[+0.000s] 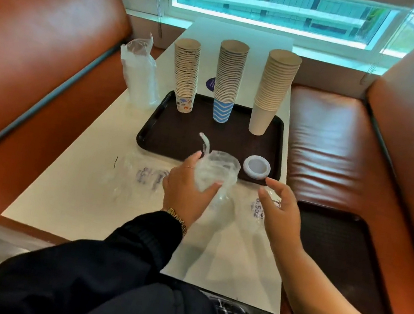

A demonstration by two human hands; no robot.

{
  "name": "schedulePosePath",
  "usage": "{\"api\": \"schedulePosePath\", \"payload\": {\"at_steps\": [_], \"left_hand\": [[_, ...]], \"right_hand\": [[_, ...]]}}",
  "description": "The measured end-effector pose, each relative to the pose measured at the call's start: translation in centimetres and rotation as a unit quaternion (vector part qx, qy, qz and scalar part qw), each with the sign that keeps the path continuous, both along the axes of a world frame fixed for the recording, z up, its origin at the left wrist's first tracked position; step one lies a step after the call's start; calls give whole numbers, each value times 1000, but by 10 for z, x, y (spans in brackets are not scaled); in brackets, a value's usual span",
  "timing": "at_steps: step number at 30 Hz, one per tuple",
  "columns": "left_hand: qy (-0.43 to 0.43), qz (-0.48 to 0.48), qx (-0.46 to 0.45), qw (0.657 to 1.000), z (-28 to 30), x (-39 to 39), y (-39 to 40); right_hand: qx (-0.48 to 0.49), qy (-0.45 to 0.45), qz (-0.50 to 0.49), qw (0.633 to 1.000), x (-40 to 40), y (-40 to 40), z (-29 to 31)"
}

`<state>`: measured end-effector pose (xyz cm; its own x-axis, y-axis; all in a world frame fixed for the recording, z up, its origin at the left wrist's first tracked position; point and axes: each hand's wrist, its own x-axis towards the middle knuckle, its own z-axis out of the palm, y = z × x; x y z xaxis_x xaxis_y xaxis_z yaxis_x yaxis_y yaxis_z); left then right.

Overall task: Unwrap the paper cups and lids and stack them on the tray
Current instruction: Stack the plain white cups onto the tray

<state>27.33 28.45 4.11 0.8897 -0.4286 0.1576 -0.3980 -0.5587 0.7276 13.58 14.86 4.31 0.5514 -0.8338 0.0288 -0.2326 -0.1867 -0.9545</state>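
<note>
Standing in a row along the far edge of the dark tray: three upside-down cup stacks — a patterned stack at the far left corner, a blue-striped stack in the middle, a plain beige stack toward the far right corner. Lying at the near right corner of the tray: a white lid, flat and alone. Gripping a sleeve of lids in clear wrap over the tray's near edge: the left hand, fingers curled round the bundle, the loose plastic end sticking up above it. Hovering just beside that bundle, off the tray's near right corner: the right hand, fingers spread and slightly bent, holding nothing. Lying crumpled on the white table near its front edge, under and around both hands: emptied clear wrappers with blue print. Leaning at the table's left edge, beside the tray: another wrapped sleeve, still sealed in plastic.
</note>
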Motion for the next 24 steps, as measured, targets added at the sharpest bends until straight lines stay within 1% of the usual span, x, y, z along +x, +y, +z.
{"api": "schedulePosePath", "payload": {"at_steps": [2,5,6,8,9,10,12,13,14,17,18,21,22,23,24], "left_hand": [[41,1,-106,994,18,-4,3],[141,25,-231,962,43,-15,8],[184,33,-273,944,50,-20,9],[283,36,-358,889,58,-29,13],[317,35,-381,868,59,-33,16],[340,34,-390,855,59,-39,20],[368,26,-413,833,55,-48,29],[382,18,-430,818,51,-52,32],[394,9,-442,806,48,-55,35],[414,-42,-448,791,43,-58,45],[436,-61,-456,773,44,-59,49],[542,-42,-505,670,40,-54,62],[562,-22,-503,656,40,-54,66],[576,-18,-489,655,39,-56,68],[585,-22,-468,662,40,-60,69]], "right_hand": [[58,-32,5,998,-3,8,4],[192,-71,5,979,-4,22,15],[255,-75,13,964,-4,26,19],[382,-89,57,918,-5,31,22],[421,-100,94,897,-7,33,23],[439,-113,134,881,-9,35,23],[442,-146,196,863,-11,39,21],[434,-161,211,861,-12,42,20],[424,-171,216,863,-11,46,20],[369,-182,202,889,-10,56,26],[363,-190,194,891,-9,57,28],[371,-219,194,881,-9,54,41],[377,-223,199,877,-9,53,44],[380,-225,207,873,-7,53,47],[380,-222,216,872,-5,54,49]]}}
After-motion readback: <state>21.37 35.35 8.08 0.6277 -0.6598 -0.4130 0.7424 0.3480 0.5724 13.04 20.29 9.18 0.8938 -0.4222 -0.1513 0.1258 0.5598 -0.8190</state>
